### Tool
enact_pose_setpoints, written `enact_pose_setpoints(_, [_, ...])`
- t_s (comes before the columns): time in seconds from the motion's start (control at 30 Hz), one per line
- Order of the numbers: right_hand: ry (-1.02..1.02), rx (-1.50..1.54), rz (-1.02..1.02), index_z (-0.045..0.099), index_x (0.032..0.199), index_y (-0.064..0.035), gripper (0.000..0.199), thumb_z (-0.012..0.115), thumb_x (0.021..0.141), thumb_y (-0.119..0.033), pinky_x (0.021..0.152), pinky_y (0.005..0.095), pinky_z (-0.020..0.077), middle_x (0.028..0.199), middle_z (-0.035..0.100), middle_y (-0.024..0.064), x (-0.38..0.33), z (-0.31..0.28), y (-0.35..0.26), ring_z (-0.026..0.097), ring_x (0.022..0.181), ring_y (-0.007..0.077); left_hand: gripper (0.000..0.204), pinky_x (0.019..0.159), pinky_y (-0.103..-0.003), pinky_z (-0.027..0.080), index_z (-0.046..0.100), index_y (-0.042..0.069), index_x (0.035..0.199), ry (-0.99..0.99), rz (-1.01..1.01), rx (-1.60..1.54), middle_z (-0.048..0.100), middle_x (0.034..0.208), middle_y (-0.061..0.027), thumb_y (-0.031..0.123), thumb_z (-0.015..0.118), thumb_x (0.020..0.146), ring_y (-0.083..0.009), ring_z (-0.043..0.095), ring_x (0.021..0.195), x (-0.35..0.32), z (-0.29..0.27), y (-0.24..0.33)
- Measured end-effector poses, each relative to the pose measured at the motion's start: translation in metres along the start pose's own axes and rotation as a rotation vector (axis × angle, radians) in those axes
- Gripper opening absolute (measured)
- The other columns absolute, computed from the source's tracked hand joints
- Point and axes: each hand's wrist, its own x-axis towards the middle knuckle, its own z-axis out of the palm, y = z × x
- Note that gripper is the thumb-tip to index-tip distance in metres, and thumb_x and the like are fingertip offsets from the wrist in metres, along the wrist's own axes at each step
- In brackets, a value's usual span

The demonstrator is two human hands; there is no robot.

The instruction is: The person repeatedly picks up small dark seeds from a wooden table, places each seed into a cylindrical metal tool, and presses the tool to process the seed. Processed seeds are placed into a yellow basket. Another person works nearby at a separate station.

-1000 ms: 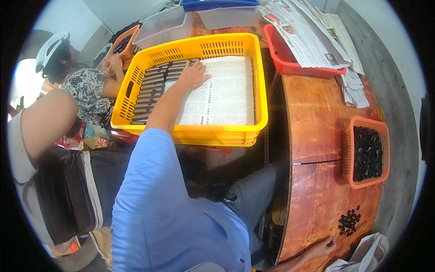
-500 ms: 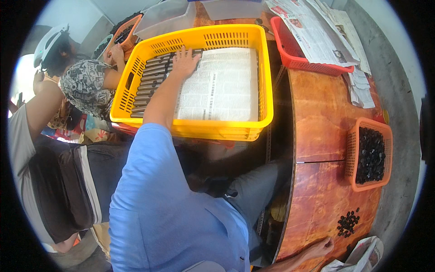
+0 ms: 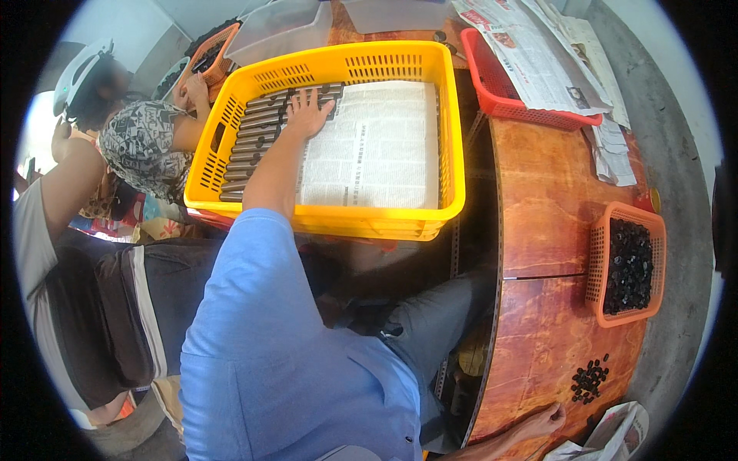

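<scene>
My left hand (image 3: 309, 117) reaches into a yellow plastic basket (image 3: 369, 213). Its fingers are spread flat over the left edge of a newspaper sheet (image 3: 380, 146) and the dark metal tubes beside it. Several of these tubes (image 3: 250, 144) lie side by side along the basket's left part; the sheet covers whatever is under it on the right. At the lower right, my right hand (image 3: 550, 419) rests on the wooden table with its fingers curled in. Whether anything is inside them is hidden. Small black pieces (image 3: 590, 380) lie in a loose pile just beyond that hand.
An orange basket of black parts (image 3: 630, 265) stands on the wooden table (image 3: 538, 215). Newspapers (image 3: 530, 54) lie over a red basket (image 3: 492, 100). Clear plastic bins (image 3: 280, 34) stand behind the yellow basket. Another person in a patterned cap (image 3: 150, 142) is close on the left.
My left hand has slid slightly toward me and left, uncovering more of the tube ends near the newspaper's far corner. My right hand stays in place.
</scene>
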Motion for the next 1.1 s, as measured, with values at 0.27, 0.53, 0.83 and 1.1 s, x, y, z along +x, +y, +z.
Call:
enact_pose_setpoints(0.27, [-0.017,0.052,0.084,0.066,0.115,0.0061,0.035,0.064,0.104,-0.027,0.091,0.0401,0.0520,0.109,0.067,0.0180,-0.011,-0.010,-0.056,0.063,0.100,0.0299,0.090,0.128,-0.058,0.007,0.015,0.010,0.167,0.023,-0.032,0.006,0.007,0.174,-0.0169,0.071,0.030,0.102,-0.0362,0.005,0.161,-0.009,-0.006,-0.001])
enact_pose_setpoints(0.53, [-0.024,0.074,0.029,0.064,0.108,0.0077,0.028,0.065,0.102,-0.020,0.092,0.0412,0.0510,0.105,0.064,0.0178,-0.019,-0.018,-0.053,0.060,0.099,0.0308,0.083,0.127,-0.059,0.010,0.021,0.009,0.166,0.010,-0.005,0.043,0.014,0.173,-0.0172,0.063,0.037,0.105,-0.0334,0.011,0.161,-0.020,-0.022,0.016])
enact_pose_setpoints(0.83, [0.075,0.215,0.121,0.064,0.093,0.0016,0.010,0.065,0.091,-0.008,0.087,0.0393,0.0474,0.095,0.060,0.0144,-0.018,-0.007,-0.096,0.059,0.093,0.0274,0.064,0.109,-0.052,0.041,0.061,-0.002,0.136,0.304,0.262,-0.014,0.060,0.138,-0.0303,0.052,0.045,0.106,-0.0456,0.056,0.128,0.045,-0.009,-0.009])
enact_pose_setpoints(1.1, [0.089,0.243,0.168,0.065,0.090,-0.0007,0.011,0.067,0.088,-0.011,0.081,0.0441,0.0480,0.092,0.062,0.0162,-0.016,-0.019,-0.110,0.061,0.089,0.0321,0.064,0.125,-0.047,0.027,0.036,-0.005,0.156,0.877,0.978,0.048,0.035,0.161,-0.0297,0.041,0.042,0.112,-0.0418,0.035,0.150,0.117,-0.057,0.122])
